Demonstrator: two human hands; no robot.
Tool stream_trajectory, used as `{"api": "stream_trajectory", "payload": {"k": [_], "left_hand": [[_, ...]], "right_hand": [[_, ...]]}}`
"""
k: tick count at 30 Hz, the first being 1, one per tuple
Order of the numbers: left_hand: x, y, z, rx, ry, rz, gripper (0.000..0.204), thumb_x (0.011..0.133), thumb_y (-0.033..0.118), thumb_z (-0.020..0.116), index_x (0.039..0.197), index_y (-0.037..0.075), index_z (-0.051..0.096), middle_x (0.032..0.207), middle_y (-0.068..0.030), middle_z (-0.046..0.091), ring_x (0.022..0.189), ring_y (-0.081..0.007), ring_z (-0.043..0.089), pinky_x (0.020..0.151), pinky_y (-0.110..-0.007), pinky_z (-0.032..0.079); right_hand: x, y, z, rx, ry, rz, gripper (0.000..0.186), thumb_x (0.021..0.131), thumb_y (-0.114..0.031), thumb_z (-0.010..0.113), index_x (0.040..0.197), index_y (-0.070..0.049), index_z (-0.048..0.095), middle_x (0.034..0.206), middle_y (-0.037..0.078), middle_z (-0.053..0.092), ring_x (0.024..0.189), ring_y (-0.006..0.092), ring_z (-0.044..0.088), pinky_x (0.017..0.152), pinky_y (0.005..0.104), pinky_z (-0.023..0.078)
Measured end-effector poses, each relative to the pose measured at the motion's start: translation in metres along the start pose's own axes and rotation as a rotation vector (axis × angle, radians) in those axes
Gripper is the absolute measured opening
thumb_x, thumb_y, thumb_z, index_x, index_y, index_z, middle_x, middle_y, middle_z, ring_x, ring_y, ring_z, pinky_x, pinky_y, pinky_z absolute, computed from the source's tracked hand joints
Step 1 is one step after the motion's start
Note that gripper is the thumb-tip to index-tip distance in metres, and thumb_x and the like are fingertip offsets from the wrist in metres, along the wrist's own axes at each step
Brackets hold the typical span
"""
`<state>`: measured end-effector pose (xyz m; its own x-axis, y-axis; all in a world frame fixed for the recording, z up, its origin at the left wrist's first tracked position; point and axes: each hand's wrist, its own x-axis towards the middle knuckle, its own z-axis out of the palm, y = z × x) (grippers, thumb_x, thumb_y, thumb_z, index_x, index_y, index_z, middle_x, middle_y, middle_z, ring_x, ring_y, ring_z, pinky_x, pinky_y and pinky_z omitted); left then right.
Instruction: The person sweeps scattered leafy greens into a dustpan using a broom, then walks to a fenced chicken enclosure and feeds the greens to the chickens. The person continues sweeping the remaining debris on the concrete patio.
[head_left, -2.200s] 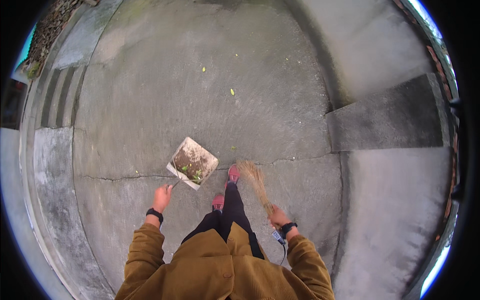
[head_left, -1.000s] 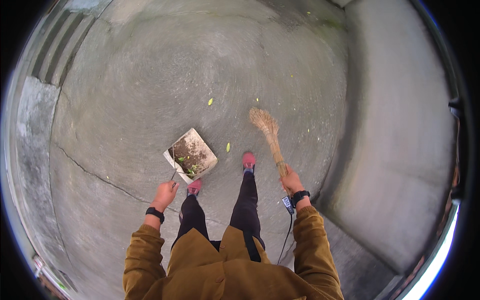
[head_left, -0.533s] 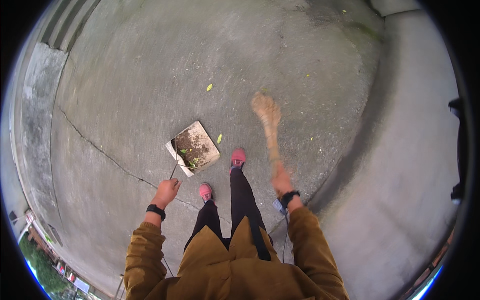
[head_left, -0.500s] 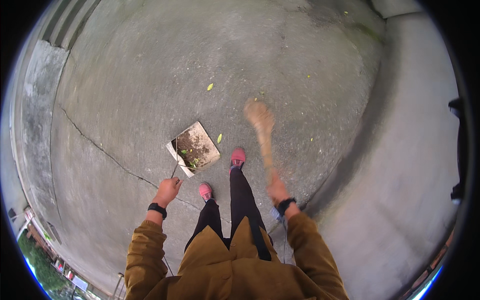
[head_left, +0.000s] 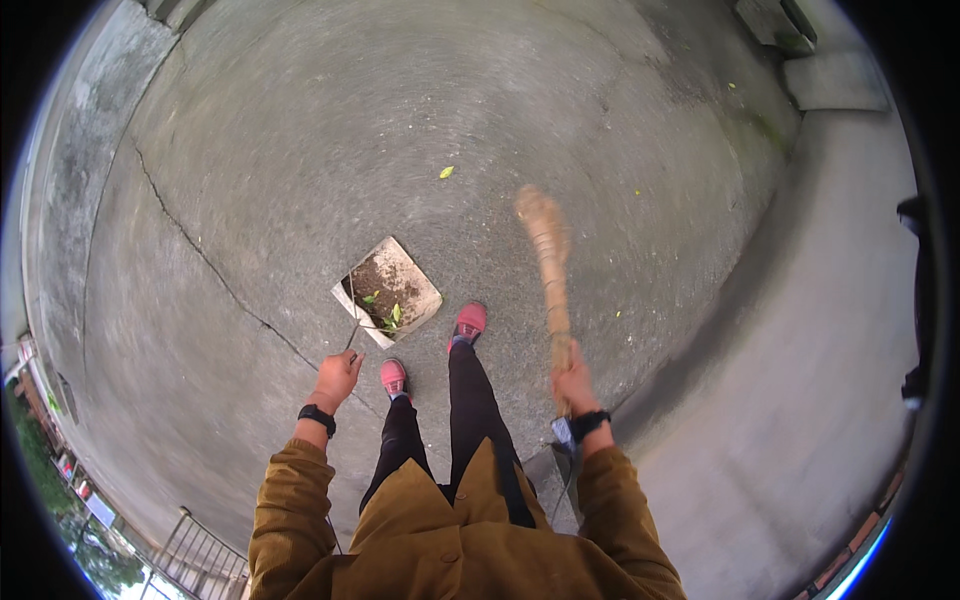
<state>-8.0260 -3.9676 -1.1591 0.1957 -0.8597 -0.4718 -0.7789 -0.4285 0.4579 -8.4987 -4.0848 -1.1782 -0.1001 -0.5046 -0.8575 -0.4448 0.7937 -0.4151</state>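
Observation:
My left hand (head_left: 337, 376) is closed on the thin wire handle of a dustpan (head_left: 411, 276). The pan is a pale, worn, box-like scoop holding dark soil and several green leaves. It hangs or rests just ahead of my feet; I cannot tell whether it touches the ground. In my right hand (head_left: 572, 383) is a straw hand broom (head_left: 550, 262), gripped by its bound handle. Its head points away from me and is smeared by motion. A yellow-green leaf (head_left: 446, 172) lies on the concrete beyond the dustpan, left of the broom head.
Cracked grey concrete (head_left: 300, 180) spreads around my pink shoes (head_left: 470, 321). A pale wall (head_left: 800, 330) runs along the right, with a block (head_left: 836, 82) at its far end. A low ledge (head_left: 110, 90) borders the left. Behind me at lower left stands a metal railing (head_left: 205, 552).
The broom has moved right and its head is more upright in view. My body has turned, so the ground and walls shift. The leaf beside the dustpan is now mostly hidden behind its edge.

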Motion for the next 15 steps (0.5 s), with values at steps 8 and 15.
{"api": "stream_trajectory", "payload": {"k": [8,15], "left_hand": [[0.008,-0.014,0.002,0.017,0.008,-0.042,0.029,0.093,0.027,0.062,0.082,0.001,0.061,0.077,-0.0250,0.063,0.075,-0.0461,0.060,0.065,-0.052,0.049],[0.018,-0.011,-0.004,0.040,0.023,-0.113,0.030,0.092,0.033,0.061,0.086,0.003,0.065,0.080,-0.0235,0.065,0.078,-0.0448,0.062,0.069,-0.052,0.051]], "right_hand": [[0.008,0.000,-0.003,-0.022,-0.366,0.057,0.068,0.078,0.006,0.057,0.140,-0.016,0.037,0.079,0.006,0.056,0.053,0.0151,0.055,0.043,0.0298,0.044],[-0.043,-0.041,-0.043,-0.020,-0.466,0.007,0.087,0.080,0.002,0.058,0.155,-0.021,0.022,0.078,0.006,0.058,0.052,0.0148,0.056,0.044,0.0310,0.046]]}}
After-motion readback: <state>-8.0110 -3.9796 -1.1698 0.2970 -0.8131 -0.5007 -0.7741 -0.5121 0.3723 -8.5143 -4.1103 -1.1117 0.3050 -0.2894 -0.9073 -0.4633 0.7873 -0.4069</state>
